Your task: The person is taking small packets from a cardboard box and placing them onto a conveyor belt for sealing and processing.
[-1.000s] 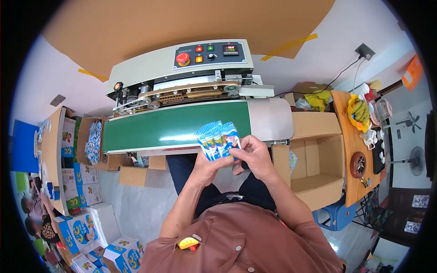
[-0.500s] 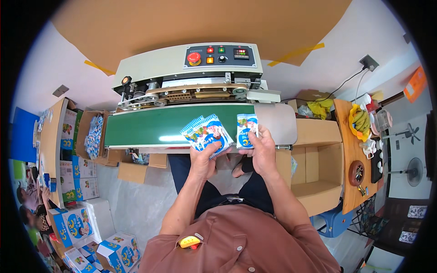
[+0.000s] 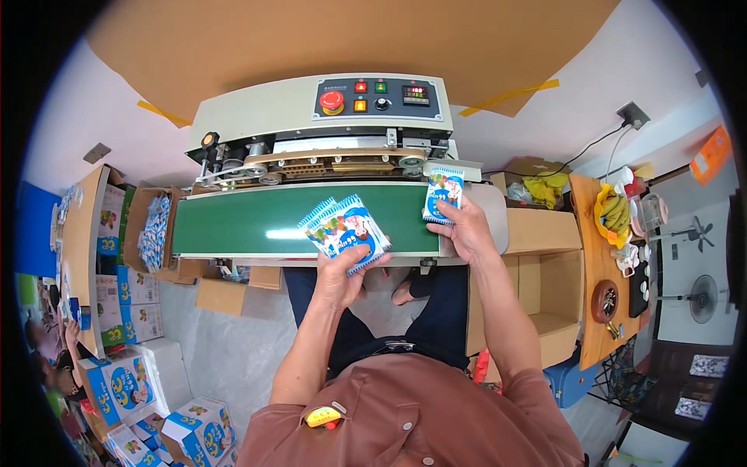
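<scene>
My left hand (image 3: 342,272) is closed around a fanned stack of blue-and-white candy packets (image 3: 350,232), held over the near edge of the green conveyor belt (image 3: 233,226). A single packet of the same kind (image 3: 443,194) is pinched in my right hand (image 3: 467,226), thumb across its front. That packet stands upright near the belt's right end, its top edge close to the feed side of the band sealing machine (image 3: 311,144). The fingers behind each packet are partly hidden.
An open cardboard box (image 3: 537,292) stands below the belt's right end. To the left, another box (image 3: 158,233) holds many packets. A wooden table (image 3: 587,311) with bananas (image 3: 617,212) is at the right. Printed cartons (image 3: 198,432) lie at the lower left, near other people.
My right hand has carried its single packet up and to the right, closer to the sealing machine. My left hand and its stack have shifted slightly left.
</scene>
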{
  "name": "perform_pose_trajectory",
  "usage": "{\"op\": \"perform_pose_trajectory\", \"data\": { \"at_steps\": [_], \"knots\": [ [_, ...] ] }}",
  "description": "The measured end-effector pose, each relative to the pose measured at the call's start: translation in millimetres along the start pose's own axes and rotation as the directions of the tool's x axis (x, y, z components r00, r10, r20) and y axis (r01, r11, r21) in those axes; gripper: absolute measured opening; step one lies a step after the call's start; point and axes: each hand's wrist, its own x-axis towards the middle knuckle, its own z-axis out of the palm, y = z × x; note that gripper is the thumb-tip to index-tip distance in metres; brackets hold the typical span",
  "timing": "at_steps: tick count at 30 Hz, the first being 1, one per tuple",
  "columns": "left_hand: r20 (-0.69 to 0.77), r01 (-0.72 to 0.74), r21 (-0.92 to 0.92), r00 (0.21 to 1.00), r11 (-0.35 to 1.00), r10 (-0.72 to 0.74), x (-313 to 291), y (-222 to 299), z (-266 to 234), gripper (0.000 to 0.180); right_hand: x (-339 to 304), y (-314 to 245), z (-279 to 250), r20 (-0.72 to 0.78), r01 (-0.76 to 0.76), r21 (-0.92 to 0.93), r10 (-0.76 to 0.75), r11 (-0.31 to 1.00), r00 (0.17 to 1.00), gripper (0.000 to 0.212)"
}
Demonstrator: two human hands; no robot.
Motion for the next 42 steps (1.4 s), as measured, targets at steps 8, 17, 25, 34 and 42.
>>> {"op": "perform_pose_trajectory", "data": {
  "at_steps": [8, 17, 25, 34, 42],
  "knots": [
    [-0.045, -0.085, 0.158, 0.995, 0.984, 0.093, 15, 6, -10, 0.051, 29, 1, 7, 0.112, -0.109, -0.014, 0.110, 0.994, 0.988, 0.027],
    [-0.030, 0.016, 0.082, 0.999, 0.996, -0.014, 20, 23, 3, 0.052, 51, 18, 53, 0.178, -0.149, -0.016, 0.150, 0.989, 0.973, 0.028],
    [-0.037, -0.028, 0.263, 0.999, 0.964, 0.039, 28, 20, 5, 0.051, -10, 16, 56, -0.001, 0.151, -0.235, -0.155, 0.960, 0.988, 0.029],
    [0.002, -0.156, 0.332, 0.986, 0.930, 0.165, 27, -4, 14, 0.044, -21, 24, 41, 0.263, 0.119, -0.080, -0.094, 0.990, 0.960, 0.018],
    [-0.084, -0.081, 0.267, 0.991, 0.960, 0.107, 28, 2, 9, 0.039, -9, 26, 30, 0.083, 0.247, 0.086, -0.254, 0.965, 0.964, 0.021]
  ]
}}
